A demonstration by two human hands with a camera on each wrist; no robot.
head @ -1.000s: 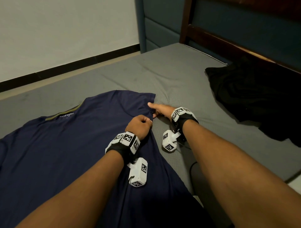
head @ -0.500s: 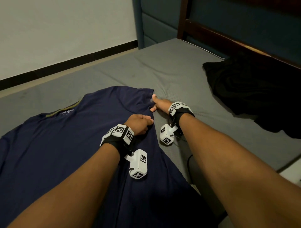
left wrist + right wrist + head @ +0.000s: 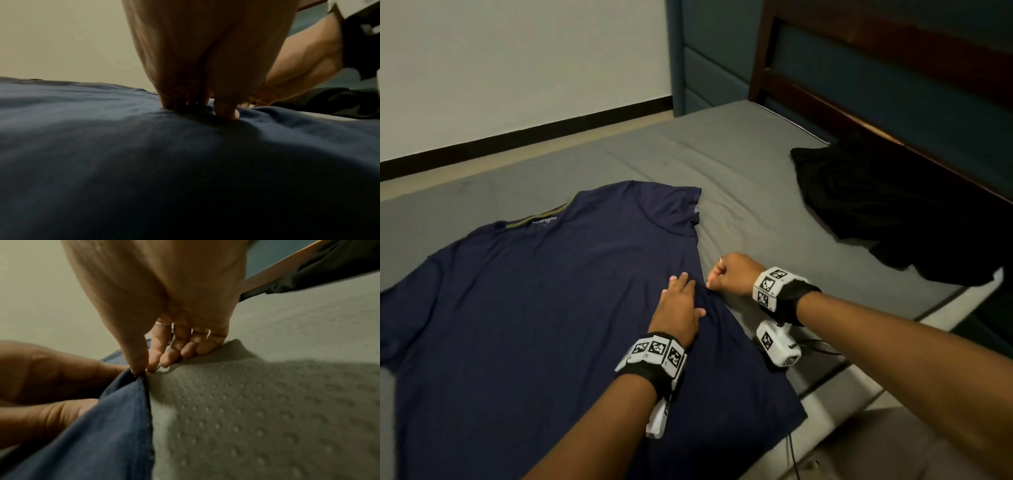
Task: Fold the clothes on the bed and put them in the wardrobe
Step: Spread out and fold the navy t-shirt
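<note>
A navy T-shirt (image 3: 544,308) lies spread flat on the grey bed (image 3: 739,178), collar toward the wall. My left hand (image 3: 678,305) lies flat on the shirt near its right side edge, fingers straight and pressing the cloth (image 3: 185,146). My right hand (image 3: 726,274) is curled just right of it, thumb and forefinger pinching the shirt's side edge (image 3: 139,378) against the bedsheet (image 3: 267,402). A black garment (image 3: 887,205) lies crumpled at the far right of the bed by the headboard.
A dark wooden headboard (image 3: 893,85) runs along the right. The bed's near edge (image 3: 859,383) drops off at lower right, with a cable (image 3: 792,455) hanging there. A white wall with a black skirting (image 3: 517,140) stands beyond the bed.
Both hands have slid down the shirt's right edge from the sleeve toward me. The left hand has flattened from a curled grip. The right hand has curled into a pinch on the edge.
</note>
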